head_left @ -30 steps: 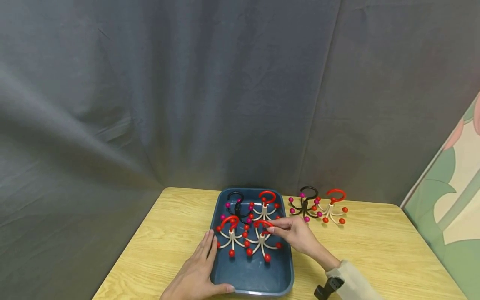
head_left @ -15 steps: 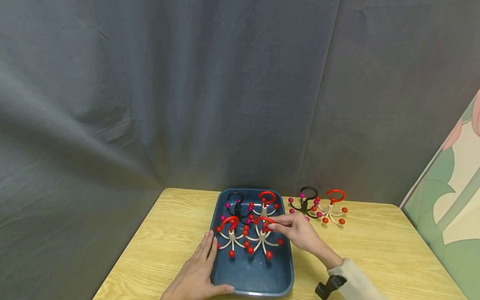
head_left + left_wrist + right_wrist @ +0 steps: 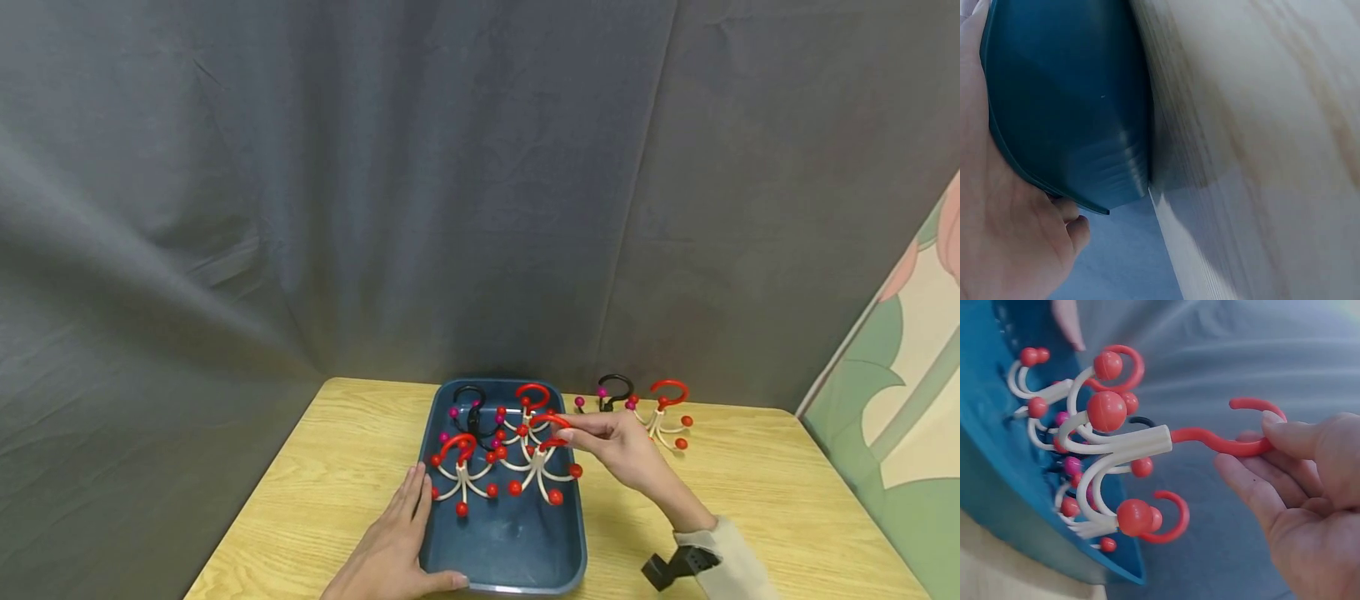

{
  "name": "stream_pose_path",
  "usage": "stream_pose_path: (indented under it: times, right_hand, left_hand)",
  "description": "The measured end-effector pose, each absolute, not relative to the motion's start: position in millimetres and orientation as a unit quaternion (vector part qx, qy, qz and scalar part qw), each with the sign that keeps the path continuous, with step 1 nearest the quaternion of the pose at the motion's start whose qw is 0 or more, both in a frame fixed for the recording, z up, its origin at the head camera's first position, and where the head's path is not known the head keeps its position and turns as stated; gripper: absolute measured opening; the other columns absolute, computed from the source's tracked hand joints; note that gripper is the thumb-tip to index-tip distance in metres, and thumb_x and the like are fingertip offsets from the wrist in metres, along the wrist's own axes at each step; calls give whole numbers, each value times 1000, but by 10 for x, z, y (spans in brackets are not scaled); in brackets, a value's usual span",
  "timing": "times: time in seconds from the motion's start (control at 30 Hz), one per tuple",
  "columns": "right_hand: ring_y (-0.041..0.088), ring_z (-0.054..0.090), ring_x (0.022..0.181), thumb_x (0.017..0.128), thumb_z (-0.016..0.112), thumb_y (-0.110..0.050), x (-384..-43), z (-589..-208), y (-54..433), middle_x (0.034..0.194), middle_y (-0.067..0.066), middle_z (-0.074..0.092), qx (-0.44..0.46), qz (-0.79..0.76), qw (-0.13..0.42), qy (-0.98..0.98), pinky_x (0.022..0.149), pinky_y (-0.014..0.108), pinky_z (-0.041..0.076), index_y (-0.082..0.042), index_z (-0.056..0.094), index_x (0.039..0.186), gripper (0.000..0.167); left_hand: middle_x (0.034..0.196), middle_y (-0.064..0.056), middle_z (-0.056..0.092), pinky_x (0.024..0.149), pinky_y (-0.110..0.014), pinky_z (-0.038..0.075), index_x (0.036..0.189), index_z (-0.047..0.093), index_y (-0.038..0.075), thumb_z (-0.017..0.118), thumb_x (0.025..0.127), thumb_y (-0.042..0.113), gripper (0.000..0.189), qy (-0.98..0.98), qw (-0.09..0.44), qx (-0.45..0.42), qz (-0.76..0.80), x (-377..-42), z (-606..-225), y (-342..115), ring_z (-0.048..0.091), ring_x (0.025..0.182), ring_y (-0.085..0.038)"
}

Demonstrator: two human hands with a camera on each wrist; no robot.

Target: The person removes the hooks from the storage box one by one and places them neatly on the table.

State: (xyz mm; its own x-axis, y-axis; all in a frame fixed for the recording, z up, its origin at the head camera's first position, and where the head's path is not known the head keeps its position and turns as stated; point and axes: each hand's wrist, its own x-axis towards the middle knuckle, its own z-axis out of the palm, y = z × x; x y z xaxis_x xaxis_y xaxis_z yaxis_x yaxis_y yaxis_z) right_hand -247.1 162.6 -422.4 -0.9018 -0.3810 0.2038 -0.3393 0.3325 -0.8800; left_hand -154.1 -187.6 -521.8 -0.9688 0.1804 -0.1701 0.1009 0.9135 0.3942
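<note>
My right hand [image 3: 626,450] pinches the red hook of a multi-arm hanger [image 3: 540,460] between thumb and fingers. This hanger has curved white arms tipped with red balls. In the right wrist view its white stem [image 3: 1141,440] is lifted over the other hangers. Below is a dark blue tray [image 3: 510,554], which holds two more red-and-white hangers, one at front left [image 3: 462,473] and one at the back, plus a black hanger [image 3: 474,421] with magenta balls. My left hand [image 3: 386,542] rests along the tray's left side, fingers straight, thumb at the front rim.
On the wooden table [image 3: 720,500] right of the tray stand a black hanger [image 3: 617,385] and a red-and-white one [image 3: 660,417]. My right hand partly covers the black one. A grey curtain [image 3: 465,208] hangs behind, and a patterned cloth [image 3: 915,400] at the right.
My right hand has raised the red-and-white hanger from the tray's middle and carried it slightly up and right. My left hand has stayed at the tray's side.
</note>
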Motion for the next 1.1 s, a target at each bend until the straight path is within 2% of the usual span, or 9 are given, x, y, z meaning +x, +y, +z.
stream_pose_path:
  times: [0.1,0.2,0.3,0.43,0.6,0.73,0.8,0.97,1.1]
  right_hand:
    - [-1,74,78,94,79,-20,-2457,-4170,1713,105,15,82,-215,-532,-3,819,69,16,57,-2,79,120,31]
    - [1,65,64,94,80,-21,-2451,-4121,1805,98,12,83,-209,-516,-28,830,51,20,44,-6,81,117,28]
    - [3,66,68,93,81,-22,-2454,-4086,1894,98,9,83,-212,-509,-50,833,47,24,37,-9,82,116,27]
    - [0,74,84,94,79,-19,-2456,-4055,2012,106,13,82,-221,-516,-62,825,56,18,48,-6,81,119,27]
    - [2,77,80,96,77,-17,-2470,-4048,2159,104,14,82,-215,-511,-75,829,50,21,47,-3,79,120,28]
    - [1,77,81,97,77,-20,-2486,-4073,2268,102,9,83,-201,-481,-98,848,60,21,54,-5,80,119,26]
    - [-1,71,74,97,77,-22,-2498,-4088,2319,103,10,83,-190,-473,-101,854,62,22,54,-6,81,119,27]
    - [1,33,49,98,76,-27,-2532,-4124,2423,103,11,83,-169,-475,-88,859,41,29,31,-7,80,121,31]
    - [1,22,44,99,75,-28,-2557,-4181,2481,83,-1,81,-154,-470,-77,866,38,27,25,-6,78,123,33]
  left_hand:
    - [180,-11,5,126,-66,30,169,15,10,65,65,97,144,972,105,69,199,-1544,-5220,-1872,15,165,-38]
    - [180,-11,4,127,-67,29,169,15,9,65,65,96,144,971,108,66,201,-1540,-5226,-1871,15,165,-38]
    - [180,-11,4,127,-67,29,169,15,9,65,65,96,145,971,111,62,203,-1538,-5232,-1863,15,165,-38]
    - [180,-11,4,127,-68,28,169,15,10,65,64,96,145,971,113,57,205,-1538,-5233,-1849,15,164,-38]
    - [180,-10,4,127,-68,27,170,15,10,66,64,96,145,970,112,59,206,-1545,-5232,-1843,14,165,-38]
    - [180,-10,4,127,-68,27,170,15,10,66,65,95,144,970,114,61,206,-1548,-5229,-1847,14,165,-38]
    - [180,-10,3,126,-68,28,170,15,10,66,65,95,144,970,115,61,206,-1547,-5225,-1847,14,165,-39]
    - [180,-11,2,126,-67,29,170,13,11,66,66,96,144,969,114,64,208,-1539,-5214,-1849,14,165,-38]
    - [180,-9,1,127,-65,30,170,13,11,64,67,97,144,971,102,77,203,-1522,-5217,-1868,14,165,-37]
